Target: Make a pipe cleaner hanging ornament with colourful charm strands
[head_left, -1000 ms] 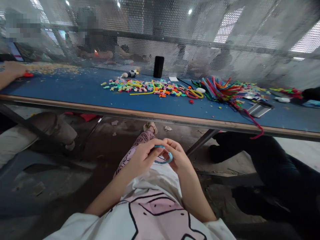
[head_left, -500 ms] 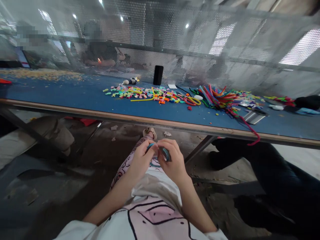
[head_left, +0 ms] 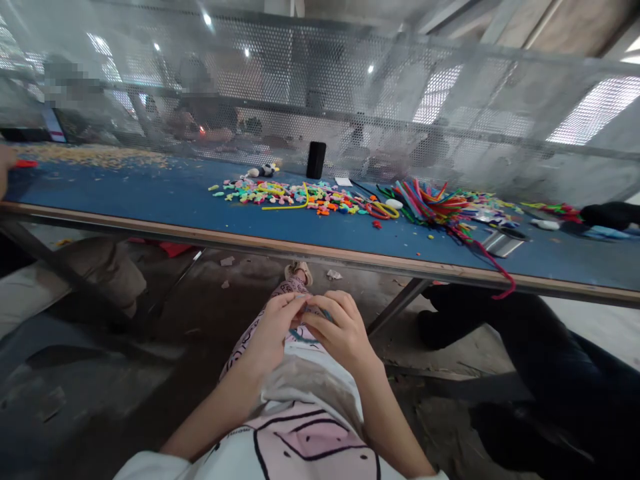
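Over my lap, in front of the table edge, my left hand (head_left: 276, 328) and my right hand (head_left: 342, 328) meet at the fingertips. Both are closed around a thin blue-green fuzzy strip (head_left: 304, 337), which loops below the fingers and shows again between the fingers of my right hand. Most of the strip is hidden by the fingers. On the blue table (head_left: 200, 210) beyond lie a heap of small colourful twisted pieces (head_left: 280, 193) and a bundle of fuzzy coloured stems (head_left: 430, 201).
A black box (head_left: 316, 160) stands behind the heap. A metal can (head_left: 505, 241) lies near the front edge, beside a hanging red stem (head_left: 501, 283). Another person's hand (head_left: 5, 167) shows at far left. Dark-clad legs (head_left: 530, 347) are at right, below the table.
My fingertips have drawn closer together, and less of the blue-green strip shows between them. The view has tilted slightly upward. Another person's hand has appeared at the left edge.
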A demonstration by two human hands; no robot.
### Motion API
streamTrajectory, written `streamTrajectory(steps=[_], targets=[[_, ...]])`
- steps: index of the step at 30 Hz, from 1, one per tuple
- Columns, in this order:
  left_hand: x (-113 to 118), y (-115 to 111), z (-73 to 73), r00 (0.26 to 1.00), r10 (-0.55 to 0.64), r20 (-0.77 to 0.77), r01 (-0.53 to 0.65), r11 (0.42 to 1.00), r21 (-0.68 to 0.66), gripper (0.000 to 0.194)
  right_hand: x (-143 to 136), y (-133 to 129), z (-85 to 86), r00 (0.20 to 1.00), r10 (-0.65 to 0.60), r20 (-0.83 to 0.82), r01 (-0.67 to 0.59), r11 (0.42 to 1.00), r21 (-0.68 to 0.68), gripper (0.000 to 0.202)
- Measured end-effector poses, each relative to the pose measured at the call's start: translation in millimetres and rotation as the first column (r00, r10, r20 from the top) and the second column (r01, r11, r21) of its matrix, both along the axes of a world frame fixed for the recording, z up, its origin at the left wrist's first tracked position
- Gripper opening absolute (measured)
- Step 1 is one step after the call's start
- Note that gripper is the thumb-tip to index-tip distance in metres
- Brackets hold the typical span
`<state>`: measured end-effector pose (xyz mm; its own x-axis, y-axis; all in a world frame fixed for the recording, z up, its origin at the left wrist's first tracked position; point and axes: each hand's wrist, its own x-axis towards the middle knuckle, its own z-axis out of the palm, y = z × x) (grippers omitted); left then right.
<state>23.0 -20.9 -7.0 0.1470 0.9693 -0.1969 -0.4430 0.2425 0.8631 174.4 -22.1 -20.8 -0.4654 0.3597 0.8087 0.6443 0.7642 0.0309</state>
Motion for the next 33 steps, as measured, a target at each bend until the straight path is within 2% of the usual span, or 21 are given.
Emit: streamTrajectory(steps=[5, 8, 10, 15, 19, 22, 25, 29, 33], targets=[[1, 0, -3.4, 1.000, -0.015, -0.005, 0.015, 1.000, 0.005, 0.037, 2, 2, -4.3, 0.998, 0.038, -0.053, -0.039, 0.999, -0.028, 0.020], [1, -1, -2.9, 0.999, -0.030, -0.028, 0.031, 0.998, 0.052, 0.035, 2, 1, -4.4, 0.980, 0.099, -0.170, -0.108, 0.993, -0.044, 0.025], [-2, -3, -0.6, 0.995, -0.021, -0.093, 0.033, 0.991, 0.132, 0.033, 1, -1, -2.2, 0.951, 0.125, -0.282, -0.150, 0.986, -0.068, 0.028], [-16, -8, 8.2, 0.928, 0.029, -0.372, 0.121, 0.919, 0.375, 0.023, 1, -8, 5.7, 0.849, 0.050, -0.526, -0.188, 0.959, -0.213, 0.022], [-22, -10, 11.6, 0.860, 0.147, -0.489, 0.156, 0.836, 0.526, 0.020, 1, -14, 9.1, 0.792, -0.061, -0.608, -0.214, 0.904, -0.370, 0.012], [-24, -10, 13.9, 0.822, 0.149, -0.550, 0.241, 0.783, 0.573, 0.019, 1, -16, 10.3, 0.691, -0.189, -0.697, -0.264, 0.832, -0.488, 0.004], [-27, -9, 15.3, 0.806, 0.122, -0.579, 0.324, 0.727, 0.606, 0.016, -1, -16, 10.8, 0.554, -0.293, -0.779, -0.432, 0.699, -0.570, 0.012], [-30, -5, 7.2, 0.782, 0.176, -0.597, 0.371, 0.638, 0.674, 0.015, -1, -13, 10.5, 0.442, -0.361, -0.821, -0.637, 0.518, -0.571, 0.020], [-30, -2, -3.6, 0.748, 0.188, -0.637, 0.438, 0.581, 0.686, 0.013, -5, -12, 12.2, 0.367, -0.391, -0.844, -0.743, 0.422, -0.519, 0.024]])
